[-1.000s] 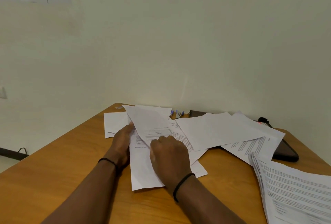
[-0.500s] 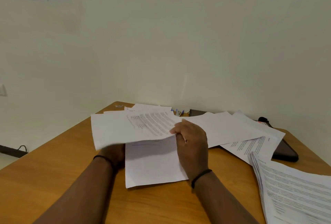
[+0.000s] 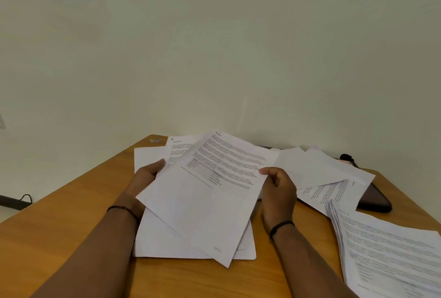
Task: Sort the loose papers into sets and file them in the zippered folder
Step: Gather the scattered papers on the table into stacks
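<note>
Both hands holding one printed sheet, stack waiting to the right

The sheet [image 3: 210, 192] is tilting with its long axis running 7 to 1 o'clock; the left hand [image 3: 145, 176] is gripping its left edge and the right hand [image 3: 278, 190] is pinching its right edge. The stack [image 3: 386, 250] is lying at 4 o'clock, nearer the right hand. The folder [image 3: 374, 200] is sitting at 3 o'clock, partly under papers on the counter [image 3: 59, 226].

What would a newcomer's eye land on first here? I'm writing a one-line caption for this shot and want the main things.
First, the printed sheet held up tilted in the middle, the left hand gripping its left edge and the right hand pinching its right edge. Next, the thick stack of printed pages at the table's right edge. Behind it, a dark folder lies half buried under loose sheets.
</note>
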{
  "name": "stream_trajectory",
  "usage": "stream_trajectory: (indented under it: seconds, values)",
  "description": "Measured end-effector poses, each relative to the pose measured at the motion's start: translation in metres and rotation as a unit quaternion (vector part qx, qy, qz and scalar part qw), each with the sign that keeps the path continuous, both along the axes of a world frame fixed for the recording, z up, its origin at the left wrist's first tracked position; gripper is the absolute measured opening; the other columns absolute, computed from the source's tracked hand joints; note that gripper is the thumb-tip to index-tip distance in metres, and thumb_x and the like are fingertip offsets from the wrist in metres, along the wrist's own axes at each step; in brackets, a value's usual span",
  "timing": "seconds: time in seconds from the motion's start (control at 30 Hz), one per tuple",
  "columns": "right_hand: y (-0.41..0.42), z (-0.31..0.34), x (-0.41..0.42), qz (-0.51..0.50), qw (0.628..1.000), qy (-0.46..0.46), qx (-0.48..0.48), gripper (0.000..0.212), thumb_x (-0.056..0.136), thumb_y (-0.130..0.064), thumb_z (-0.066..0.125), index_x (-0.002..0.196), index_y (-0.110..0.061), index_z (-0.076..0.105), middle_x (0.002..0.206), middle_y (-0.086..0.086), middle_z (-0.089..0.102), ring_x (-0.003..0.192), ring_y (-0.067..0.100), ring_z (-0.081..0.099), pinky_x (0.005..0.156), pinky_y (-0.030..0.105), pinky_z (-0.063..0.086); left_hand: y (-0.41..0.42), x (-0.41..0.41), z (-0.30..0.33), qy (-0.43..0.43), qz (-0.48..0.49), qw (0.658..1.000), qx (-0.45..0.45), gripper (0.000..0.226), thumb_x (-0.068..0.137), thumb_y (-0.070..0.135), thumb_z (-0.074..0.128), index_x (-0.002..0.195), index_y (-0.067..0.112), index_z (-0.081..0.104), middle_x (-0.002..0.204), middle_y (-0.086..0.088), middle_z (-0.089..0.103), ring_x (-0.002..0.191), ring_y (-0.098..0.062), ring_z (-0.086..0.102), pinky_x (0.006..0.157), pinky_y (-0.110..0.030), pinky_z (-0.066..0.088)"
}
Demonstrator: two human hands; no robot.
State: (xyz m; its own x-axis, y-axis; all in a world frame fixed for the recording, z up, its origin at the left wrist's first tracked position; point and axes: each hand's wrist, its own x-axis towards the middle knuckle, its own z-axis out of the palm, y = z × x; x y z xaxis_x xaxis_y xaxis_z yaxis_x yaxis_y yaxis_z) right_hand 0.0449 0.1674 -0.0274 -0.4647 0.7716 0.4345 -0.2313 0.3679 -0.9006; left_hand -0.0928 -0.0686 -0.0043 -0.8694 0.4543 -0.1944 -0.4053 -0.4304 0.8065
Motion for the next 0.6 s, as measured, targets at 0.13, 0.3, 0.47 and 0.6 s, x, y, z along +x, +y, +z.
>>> stream_trajectory:
  seconds: [0.13,0.3,0.47,0.6]
  values:
    - [-0.001,0.003,-0.003,0.051,0.991,0.035,-0.118,0.023,0.094,-0.006,0.058,0.084,-0.018,0.074,0.1,-0.001,0.073,0.092,0.015,0.068,0.068,0.017,0.056,0.002,0.006,0.002,-0.01,-0.068,0.997,0.028,0.034,0.098,0.031,0.052,0.12,0.009,0.064,0.103,-0.014,0.075,0.077,-0.029,0.074,0.063,-0.038,0.063]
    - [0.001,-0.001,-0.006,0.034,0.999,-0.035,-0.009,0.018,0.091,-0.007,0.064,0.084,-0.021,0.071,0.097,-0.004,0.072,0.09,0.009,0.066,0.072,0.014,0.054,0.01,0.015,0.001,0.005,-0.124,0.992,-0.002,0.04,0.088,0.03,0.065,0.125,0.013,0.066,0.121,-0.018,0.068,0.1,-0.037,0.068,0.085,-0.05,0.056]
    - [-0.007,-0.006,-0.011,0.059,0.989,-0.106,0.083,0.015,0.092,-0.007,0.062,0.093,-0.017,0.073,0.096,-0.005,0.072,0.091,0.011,0.067,0.077,0.021,0.057,0.02,0.016,-0.006,0.088,-0.128,0.981,-0.115,0.04,0.088,0.012,0.065,0.126,0.006,0.061,0.119,-0.021,0.069,0.11,-0.045,0.065,0.097,-0.056,0.051]
    - [0.003,-0.004,-0.004,-0.089,0.972,-0.205,0.079,0.022,0.095,-0.014,0.05,0.113,-0.019,0.061,0.108,0.003,0.066,0.086,0.016,0.058,0.059,0.019,0.044,0.02,0.012,-0.006,0.113,-0.079,0.974,-0.182,0.03,0.091,0.002,0.059,0.12,0.004,0.062,0.115,-0.021,0.071,0.099,-0.044,0.068,0.086,-0.052,0.056]
